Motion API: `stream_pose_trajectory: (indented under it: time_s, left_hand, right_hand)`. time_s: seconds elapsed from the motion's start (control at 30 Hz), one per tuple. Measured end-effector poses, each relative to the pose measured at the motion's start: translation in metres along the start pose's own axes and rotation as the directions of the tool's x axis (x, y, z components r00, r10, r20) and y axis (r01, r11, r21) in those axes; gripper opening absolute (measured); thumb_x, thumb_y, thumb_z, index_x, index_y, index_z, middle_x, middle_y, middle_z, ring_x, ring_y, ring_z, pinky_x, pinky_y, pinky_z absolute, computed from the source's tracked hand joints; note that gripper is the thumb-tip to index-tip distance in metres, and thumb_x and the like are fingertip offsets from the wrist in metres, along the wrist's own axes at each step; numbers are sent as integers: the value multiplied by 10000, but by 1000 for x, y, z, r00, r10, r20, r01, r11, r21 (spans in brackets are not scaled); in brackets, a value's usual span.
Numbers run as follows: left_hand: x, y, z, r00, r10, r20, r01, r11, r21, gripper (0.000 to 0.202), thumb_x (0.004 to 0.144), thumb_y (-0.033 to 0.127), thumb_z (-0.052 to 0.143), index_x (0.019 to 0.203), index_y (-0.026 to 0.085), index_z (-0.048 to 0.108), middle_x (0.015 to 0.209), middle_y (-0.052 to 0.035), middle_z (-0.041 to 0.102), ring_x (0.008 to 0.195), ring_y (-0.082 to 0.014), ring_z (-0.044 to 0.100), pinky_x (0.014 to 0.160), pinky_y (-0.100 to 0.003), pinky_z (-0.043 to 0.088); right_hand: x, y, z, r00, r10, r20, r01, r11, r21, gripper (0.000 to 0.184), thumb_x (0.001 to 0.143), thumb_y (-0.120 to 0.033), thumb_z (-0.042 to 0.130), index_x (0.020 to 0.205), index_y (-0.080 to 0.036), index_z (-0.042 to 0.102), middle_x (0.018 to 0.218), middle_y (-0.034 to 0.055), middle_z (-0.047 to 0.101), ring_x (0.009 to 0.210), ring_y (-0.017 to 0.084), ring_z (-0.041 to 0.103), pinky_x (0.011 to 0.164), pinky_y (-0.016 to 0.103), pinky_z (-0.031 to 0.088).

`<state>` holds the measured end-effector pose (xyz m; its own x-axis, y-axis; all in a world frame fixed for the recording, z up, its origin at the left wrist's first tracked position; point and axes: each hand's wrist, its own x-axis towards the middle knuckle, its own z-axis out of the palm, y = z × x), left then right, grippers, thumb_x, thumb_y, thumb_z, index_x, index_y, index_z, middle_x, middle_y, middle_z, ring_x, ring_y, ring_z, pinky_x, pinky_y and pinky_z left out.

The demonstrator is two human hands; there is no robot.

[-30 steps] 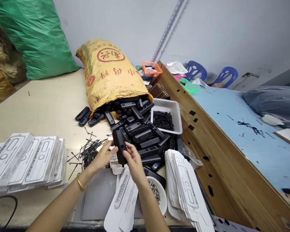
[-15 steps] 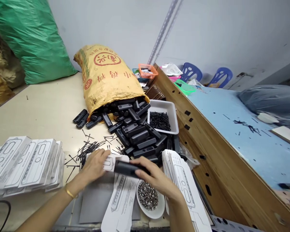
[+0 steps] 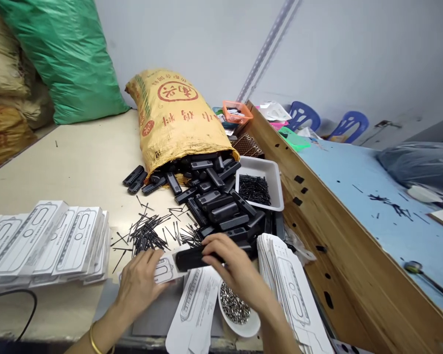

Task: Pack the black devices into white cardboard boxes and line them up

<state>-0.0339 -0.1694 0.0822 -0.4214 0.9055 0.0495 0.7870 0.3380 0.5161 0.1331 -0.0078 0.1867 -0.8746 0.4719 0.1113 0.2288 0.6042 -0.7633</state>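
Note:
My right hand (image 3: 233,268) is closed on a long black plastic piece (image 3: 192,257) and holds it low over a white printed card (image 3: 167,269). My left hand (image 3: 141,283) lies on that card with fingers curled onto its edge. A small white bowl of metal beads (image 3: 235,309) sits just below my right wrist. A heap of black plastic pieces (image 3: 214,201) spills from a yellow sack (image 3: 173,120) straight ahead. Thin black pins (image 3: 147,233) lie scattered just beyond my left hand.
A row of white cards (image 3: 44,243) lies at the left, another fanned stack (image 3: 291,280) at the right. A white tray of pins (image 3: 260,184) stands by a wooden divider board (image 3: 317,231). Green and tan sacks (image 3: 70,54) sit far left. Blue chairs (image 3: 317,118) stand behind.
The black piece came down from upright in front of me to lying flat over the card. My left hand let go of it and settled on the card.

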Motion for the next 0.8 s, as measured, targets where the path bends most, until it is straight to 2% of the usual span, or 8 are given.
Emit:
stream_pose_trajectory:
  time_s: [0.1,0.2,0.3,0.43,0.57,0.67,0.73,0.8]
  left_hand:
    - [-12,2,9,1000,12,-17,-14,995,-96,435,708,461,621,1073,238,544,976,-69,636,869,-249,608,656,-330,493]
    - [-19,-1,15,994,-111,-9,106,965,-238,485,718,449,606,1149,258,491,1053,-67,628,912,-250,614,676,-341,503]
    - [-18,-6,17,953,-304,-19,274,882,-383,598,699,482,615,1212,230,439,1079,-96,625,937,-278,613,704,-385,511]
    - [-13,-2,19,932,-340,-124,202,774,-600,644,769,428,560,1312,185,312,1263,-154,503,1180,-284,477,944,-449,413]
    - [-8,9,23,955,-271,-123,132,755,-642,632,781,380,567,1316,197,285,1295,-154,456,1228,-277,428,995,-456,376]
    - [-1,15,25,954,-274,-119,148,780,-608,625,779,367,574,1311,220,280,1306,-133,448,1251,-278,403,1013,-473,359]
    - [3,17,27,958,-258,-127,134,792,-595,642,790,347,568,1333,236,243,1343,-127,412,1274,-271,375,1032,-473,339]
    - [5,20,31,964,-218,-155,90,809,-581,669,798,332,566,1354,255,201,1381,-121,368,1295,-266,346,1049,-474,320]
  right_hand:
    - [5,-5,27,986,-43,164,42,999,6,71,872,-260,495,845,-242,558,957,49,576,918,195,534,774,332,459]
    - [22,8,62,994,-23,110,18,999,45,106,858,-296,521,937,-230,546,1050,55,563,1003,188,514,848,320,438]
    - [55,40,90,946,315,-79,-320,945,-68,226,928,-281,338,959,-198,546,986,60,602,932,159,557,823,279,434]
    - [97,83,115,863,482,-155,-501,856,-129,111,802,-167,494,766,-106,580,897,177,628,950,244,568,822,333,410]
    - [102,102,115,842,512,-167,-529,846,-71,8,681,-107,568,678,-112,573,734,139,640,825,246,606,748,329,435]
    - [81,93,97,852,494,-173,-496,868,33,141,745,-175,515,866,-123,566,670,44,612,670,186,606,646,300,468]
    - [63,75,83,872,438,-218,-397,894,209,304,822,-240,445,1118,-167,450,715,-5,591,616,145,591,590,276,483]
    - [45,51,74,870,338,-360,-142,869,473,407,850,-294,460,1231,-237,327,752,-26,563,594,127,572,567,270,489]
